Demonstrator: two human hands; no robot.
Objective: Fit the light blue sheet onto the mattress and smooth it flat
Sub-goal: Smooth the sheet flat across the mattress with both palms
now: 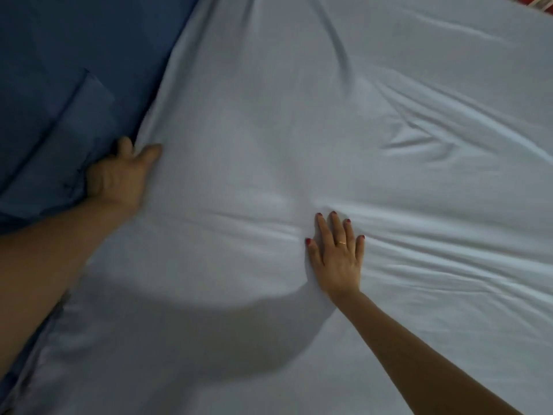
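Nearest the camera, the sheet lies over the mattress, soft and light, likely to bunch under any push. At mid-bed the right hand presses flat on it, fingers straight and together, beside low wrinkles. Farther left, the left hand curls over its edge against dark blue fabric; that edge looks the best hold. Beyond, deeper folds remain.

The bed is carrying a light blue sheet that is covering most of its surface. Creases are running across the sheet toward the right edge of the bed. Along the left edge, a dark blue fabric is lying in folds, touching the border of the light blue sheet.
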